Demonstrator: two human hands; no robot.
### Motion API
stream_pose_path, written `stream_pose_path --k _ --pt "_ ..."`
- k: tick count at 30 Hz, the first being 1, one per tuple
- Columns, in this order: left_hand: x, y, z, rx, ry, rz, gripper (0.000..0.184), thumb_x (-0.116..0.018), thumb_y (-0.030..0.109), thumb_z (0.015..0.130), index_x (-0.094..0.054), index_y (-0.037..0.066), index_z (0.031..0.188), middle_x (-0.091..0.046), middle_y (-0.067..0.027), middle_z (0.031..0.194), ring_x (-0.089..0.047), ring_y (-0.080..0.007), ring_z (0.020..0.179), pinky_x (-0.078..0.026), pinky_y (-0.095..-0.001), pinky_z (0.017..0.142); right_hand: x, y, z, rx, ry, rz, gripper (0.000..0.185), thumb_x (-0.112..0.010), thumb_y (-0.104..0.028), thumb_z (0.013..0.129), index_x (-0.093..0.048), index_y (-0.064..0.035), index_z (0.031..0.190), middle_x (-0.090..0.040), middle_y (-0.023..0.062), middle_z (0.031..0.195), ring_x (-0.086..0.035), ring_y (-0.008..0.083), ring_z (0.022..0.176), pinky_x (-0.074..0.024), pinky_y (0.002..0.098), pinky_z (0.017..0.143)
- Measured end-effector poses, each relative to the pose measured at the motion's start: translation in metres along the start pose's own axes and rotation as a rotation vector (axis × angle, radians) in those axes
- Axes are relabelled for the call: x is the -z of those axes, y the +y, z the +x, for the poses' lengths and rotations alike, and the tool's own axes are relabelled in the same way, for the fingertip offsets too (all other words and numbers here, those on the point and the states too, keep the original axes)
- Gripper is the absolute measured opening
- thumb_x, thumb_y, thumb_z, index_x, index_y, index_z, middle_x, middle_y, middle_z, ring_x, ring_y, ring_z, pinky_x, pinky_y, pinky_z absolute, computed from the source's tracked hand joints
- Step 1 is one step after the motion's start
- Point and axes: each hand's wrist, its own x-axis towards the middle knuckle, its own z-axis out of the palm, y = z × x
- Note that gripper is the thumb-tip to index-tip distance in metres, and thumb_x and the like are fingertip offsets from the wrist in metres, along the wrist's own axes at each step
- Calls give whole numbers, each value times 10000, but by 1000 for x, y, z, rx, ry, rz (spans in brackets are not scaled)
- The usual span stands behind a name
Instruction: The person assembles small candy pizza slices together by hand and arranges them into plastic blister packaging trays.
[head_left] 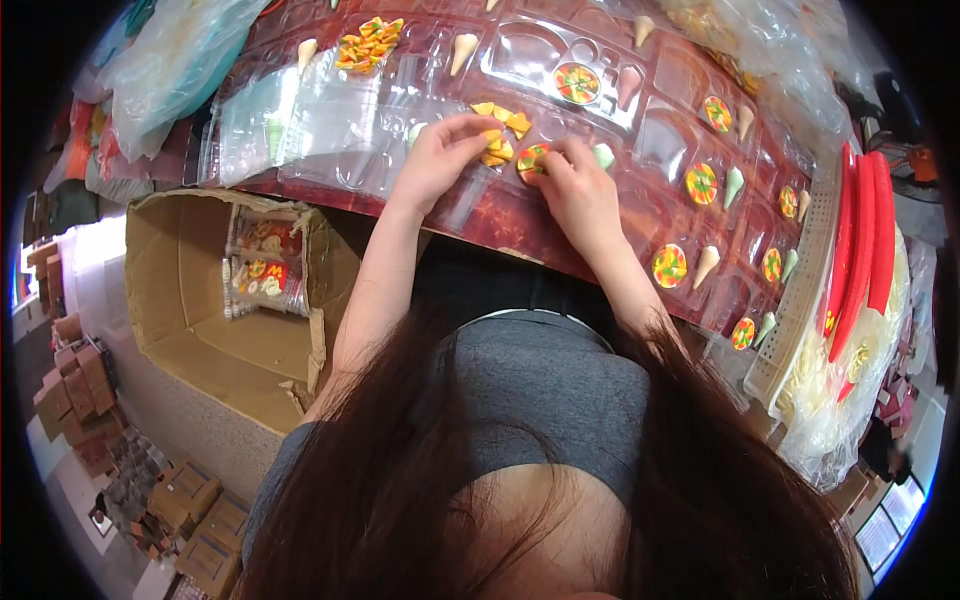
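My left hand (445,162) is closed in a pinch, thumb and index finger on a small orange wedge-shaped toy piece (491,137). Just beyond its fingertips, more orange wedges (516,122) lie in the clear plastic tray (340,165). Close by on the right, my right hand (582,195) has its fingers bent and pressed on the edge of a round toy pizza (530,160) with red, yellow and green sections. The fingers cover part of this pizza. A pale green toy ice cream cone (603,155) shows behind the right hand.
Finished-looking round pizzas (670,265) and toy cones (706,266) sit in tray compartments at right. A heap of slices (369,45) lies at the back. An open cardboard box (170,290) with packaged toys stands lower left. Red curved pieces (852,250) and a perforated basket (800,300) are at right.
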Motion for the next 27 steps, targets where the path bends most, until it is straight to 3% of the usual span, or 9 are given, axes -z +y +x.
stream_pose_path --k 2,8,13,18,22,27 --pt "-1 1 -1 -24 -12 -36 275 -579 -26 862 -574 2 1136 -651 -146 1076 -625 -147 948 -503 -221 842 0 3 -2 -92 3 -17 76 -623 -77 808 -640 -47 876 -583 60 943 -587 251 743 -490 339 642" --pt "-6 9 -7 -39 4 -31 333 -619 -54 821 -564 4 1144 -643 -150 1083 -622 -151 967 -505 -229 848 3 -2 0 -74 58 25 131 -642 -59 793 -640 -49 923 -590 61 981 -589 235 719 -485 316 615" --pt "-15 19 -11 -45 -159 -44 386 -644 -74 791 -554 12 1156 -652 -149 1040 -632 -162 968 -514 -233 840 20 -18 6 -149 81 405 184 -653 -23 777 -647 -47 959 -606 58 991 -586 205 678 -474 291 591" --pt "-19 27 -13 63 -230 -2 371 -659 -69 785 -569 12 1135 -663 -126 981 -645 -147 891 -526 -230 810 19 -7 0 -2 121 350 208 -660 -6 765 -662 -57 966 -634 45 888 -583 166 659 -456 265 570" --pt "-21 11 -9 -40 -29 80 278 -647 -72 765 -629 11 1029 -672 -75 902 -631 -117 733 -520 -213 721 33 -8 -6 -494 83 674 172 -670 -21 762 -673 -59 929 -619 31 737 -583 149 653 -436 248 546" --pt "-17 -5 -2 -125 16 181 182 -654 -49 766 -668 3 940 -678 -54 852 -606 -102 687 -504 -205 683 22 -2 -13 -466 128 474 74 -683 -45 776 -665 -57 847 -582 40 690 -531 140 573 -412 228 534"
